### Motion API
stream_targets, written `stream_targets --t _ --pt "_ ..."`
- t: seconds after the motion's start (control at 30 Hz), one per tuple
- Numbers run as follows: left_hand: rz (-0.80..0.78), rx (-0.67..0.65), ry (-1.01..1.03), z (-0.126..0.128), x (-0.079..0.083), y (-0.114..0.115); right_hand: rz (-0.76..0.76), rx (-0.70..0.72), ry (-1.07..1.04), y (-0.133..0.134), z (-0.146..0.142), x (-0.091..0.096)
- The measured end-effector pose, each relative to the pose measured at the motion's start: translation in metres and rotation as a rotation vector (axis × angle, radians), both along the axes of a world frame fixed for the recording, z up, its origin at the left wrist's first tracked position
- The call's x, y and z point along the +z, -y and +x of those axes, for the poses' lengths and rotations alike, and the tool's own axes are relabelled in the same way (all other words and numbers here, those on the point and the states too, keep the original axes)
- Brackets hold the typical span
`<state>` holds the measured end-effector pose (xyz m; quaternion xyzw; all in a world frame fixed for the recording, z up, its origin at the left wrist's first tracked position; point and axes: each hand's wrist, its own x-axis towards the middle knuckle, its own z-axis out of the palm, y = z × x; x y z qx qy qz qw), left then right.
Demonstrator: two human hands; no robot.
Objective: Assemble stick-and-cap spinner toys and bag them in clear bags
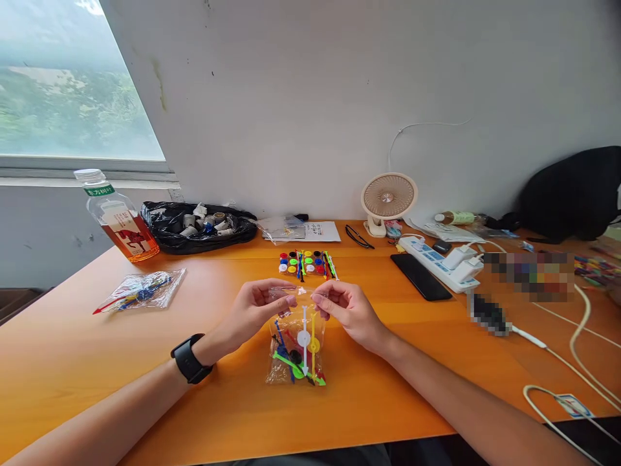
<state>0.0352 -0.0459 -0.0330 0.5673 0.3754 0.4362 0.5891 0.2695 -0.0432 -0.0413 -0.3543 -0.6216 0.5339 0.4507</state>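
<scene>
My left hand (pixel 259 309) and my right hand (pixel 343 306) pinch the top edge of a small clear plastic bag (pixel 295 346) from either side. The bag hangs down toward the orange table (pixel 218 414) and holds several coloured plastic sticks and round discs. A black watch sits on my left wrist. Behind the bag, loose coloured discs and sticks (pixel 306 263) lie in rows on the table.
A second filled clear bag (pixel 140 290) lies at left, near a tea bottle (pixel 119 217) and a black bag of small parts (pixel 198 226). A small fan (pixel 388 200), glasses, a black phone (pixel 421 276), a power strip (pixel 444 262) and white cables (pixel 577 336) crowd the right.
</scene>
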Motion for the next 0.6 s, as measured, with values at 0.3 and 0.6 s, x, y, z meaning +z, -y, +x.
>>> stream_targets --t 0.3,0.6 --pt "0.027 -0.006 0.043 -0.007 -0.001 -0.003 0.002 -0.022 -0.04 -0.002 0.003 -0.004" --pt "-0.002 0.08 0.142 -0.012 -0.01 -0.011 -0.061 -0.02 -0.143 -0.002 0.005 0.0"
